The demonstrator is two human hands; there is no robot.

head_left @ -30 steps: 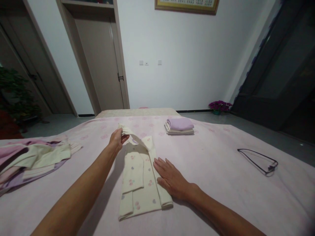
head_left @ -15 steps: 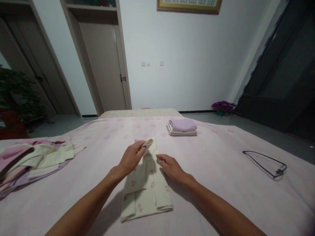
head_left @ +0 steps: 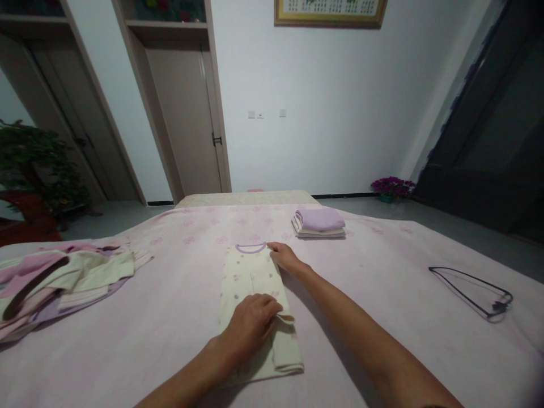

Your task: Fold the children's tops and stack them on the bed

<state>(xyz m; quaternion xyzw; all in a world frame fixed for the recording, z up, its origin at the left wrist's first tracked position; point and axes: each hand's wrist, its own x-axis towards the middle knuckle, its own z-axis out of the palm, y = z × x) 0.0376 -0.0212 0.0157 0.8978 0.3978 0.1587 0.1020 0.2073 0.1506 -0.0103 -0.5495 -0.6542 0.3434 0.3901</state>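
A cream garment [head_left: 251,279] with small flower prints and a purple neckline lies folded into a long strip on the pink bedspread [head_left: 365,294]. My left hand [head_left: 250,324] rests near its lower end, fingers curled over a folded edge of the cloth. My right hand [head_left: 285,256] reaches to the upper right corner beside the neckline, fingers on the fabric.
A small stack of folded clothes [head_left: 318,222], lilac on top, sits farther back on the bed. A heap of unfolded clothes [head_left: 63,277] lies at the left. A black wire hanger [head_left: 474,289] lies at the right. Doors, a plant and flowers stand beyond.
The left hand brought the sleeve it held at the top down over the garment and now rests at the lower part. The right hand moved up from the side to the collar corner.
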